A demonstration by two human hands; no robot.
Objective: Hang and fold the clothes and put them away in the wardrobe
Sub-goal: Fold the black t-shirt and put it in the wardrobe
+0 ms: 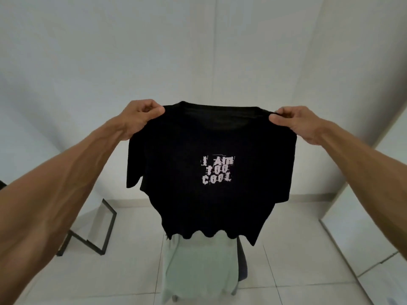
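Each grip is closed on cloth: the left hand (143, 115) pinches one shoulder of the black T-shirt (211, 199) and the right hand (294, 123) pinches the other. The shirt hangs spread in the air, print toward the camera, above a chair (243, 267) draped with a pale green garment (198, 271). For a clean fold, hold both shoulders level and taut and let the wavy hem settle. The white panels (363, 238) at right may be the wardrobe; its inside is hidden.
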